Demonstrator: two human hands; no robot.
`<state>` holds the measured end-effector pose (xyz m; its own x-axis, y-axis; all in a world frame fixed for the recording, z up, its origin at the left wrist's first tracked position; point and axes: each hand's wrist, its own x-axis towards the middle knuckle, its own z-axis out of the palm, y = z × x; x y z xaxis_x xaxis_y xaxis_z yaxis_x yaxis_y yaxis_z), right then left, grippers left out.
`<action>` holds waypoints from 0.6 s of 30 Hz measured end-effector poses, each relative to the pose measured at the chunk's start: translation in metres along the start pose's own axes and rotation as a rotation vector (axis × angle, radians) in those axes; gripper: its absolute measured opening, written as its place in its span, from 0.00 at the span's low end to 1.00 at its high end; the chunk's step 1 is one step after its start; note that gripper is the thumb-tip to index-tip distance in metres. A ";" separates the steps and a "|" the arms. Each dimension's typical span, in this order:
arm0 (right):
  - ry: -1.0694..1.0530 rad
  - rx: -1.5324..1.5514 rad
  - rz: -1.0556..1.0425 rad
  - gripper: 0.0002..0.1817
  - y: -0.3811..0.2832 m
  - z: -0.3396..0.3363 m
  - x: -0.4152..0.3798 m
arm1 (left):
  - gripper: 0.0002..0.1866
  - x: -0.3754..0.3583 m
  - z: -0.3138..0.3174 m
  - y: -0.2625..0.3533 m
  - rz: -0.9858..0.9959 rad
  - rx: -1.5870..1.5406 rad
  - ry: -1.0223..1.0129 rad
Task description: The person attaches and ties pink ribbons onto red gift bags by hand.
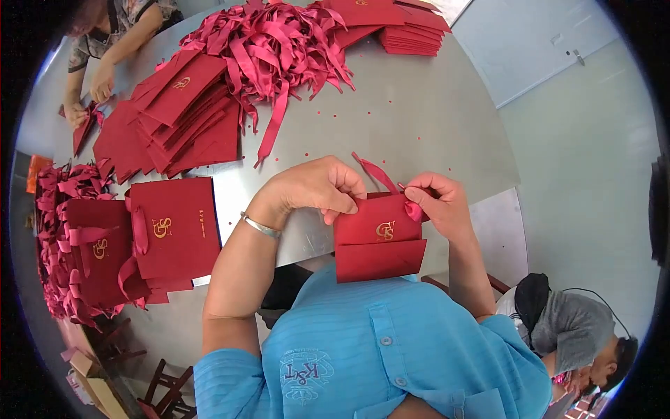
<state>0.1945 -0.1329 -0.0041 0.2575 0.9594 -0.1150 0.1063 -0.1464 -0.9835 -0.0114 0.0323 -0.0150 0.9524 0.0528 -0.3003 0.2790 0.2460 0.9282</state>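
Observation:
Both my hands hold a red paper bag [359, 227] with a gold logo, above the near edge of the metal table. My left hand [324, 188] pinches the bag's upper left edge, fingers closed. At its upper right corner, my right hand [440, 202] has thumb and fingers pressed together on a pink ribbon [377, 173]. One ribbon end sticks up behind the bag, and a loop of it hangs in front below my right thumb. The bag's bottom part is folded up towards the camera.
A heap of pink ribbons [272, 49] lies at the table's far side, beside stacked red bags [188, 119]. Bags with ribbon handles [174, 230] are at the left. A co-worker's hands [91, 98] are at the upper left; another person [576, 328] sits at the lower right.

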 end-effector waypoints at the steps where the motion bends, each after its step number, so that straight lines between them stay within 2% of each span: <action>1: 0.002 -0.010 -0.024 0.03 0.001 0.000 0.000 | 0.06 0.000 0.000 0.000 0.004 -0.006 -0.003; 12: 0.017 0.012 -0.023 0.03 0.003 0.002 -0.001 | 0.05 0.002 0.004 0.000 0.023 0.021 0.011; 18: 0.032 0.023 -0.020 0.02 0.004 -0.002 -0.005 | 0.04 0.003 0.011 0.005 -0.019 0.089 0.137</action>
<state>0.1956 -0.1384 -0.0073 0.2864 0.9538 -0.0912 0.0900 -0.1216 -0.9885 -0.0060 0.0232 -0.0090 0.9227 0.1823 -0.3397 0.3125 0.1623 0.9359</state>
